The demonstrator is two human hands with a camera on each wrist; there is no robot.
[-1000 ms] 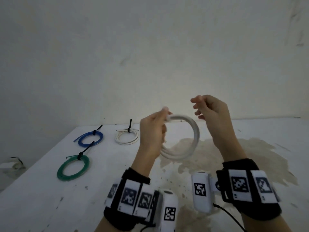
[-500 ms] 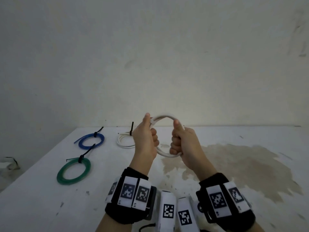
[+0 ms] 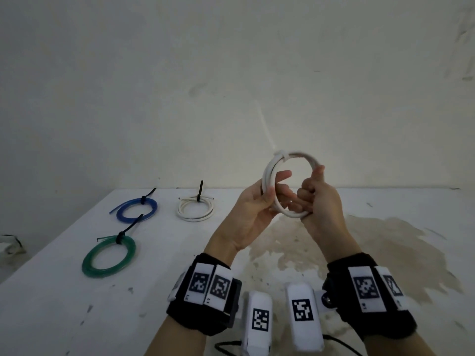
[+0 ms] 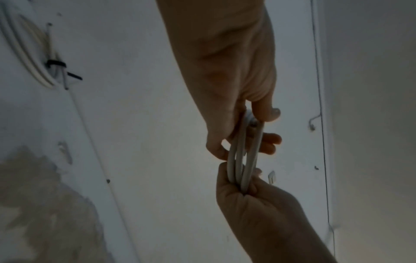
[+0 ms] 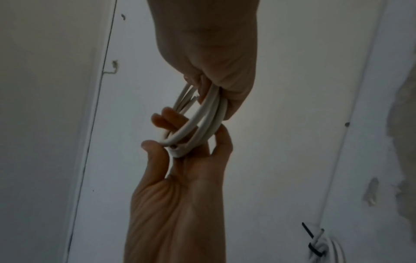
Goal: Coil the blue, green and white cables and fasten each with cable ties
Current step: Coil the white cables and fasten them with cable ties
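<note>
A coiled white cable [image 3: 270, 173] stands upright in the air above the table, held by both hands. A white cable tie [image 3: 281, 154] wraps its top left, the thin tail pointing up. My left hand [image 3: 272, 191] pinches the coil's left side between thumb and fingers, palm turned up. My right hand [image 3: 312, 194] grips the lower right side in curled fingers, thumb on the rim. In the left wrist view the coil [image 4: 243, 156] sits edge-on between the two hands. The right wrist view shows the tie's head [image 5: 178, 151] by my left thumb.
On the white table [image 3: 77, 317] lie three tied coils with black ties: blue [image 3: 136, 210] at the far left, green [image 3: 109, 255] nearer, and a second white one [image 3: 195, 209] behind the left hand. A brown stain [image 3: 359, 240] covers the table's right half. A wall stands behind.
One second ago my right hand was off the coil; it then took hold. Since then both hands turned the coil to face me and lifted it rightward, left palm rolling upward.
</note>
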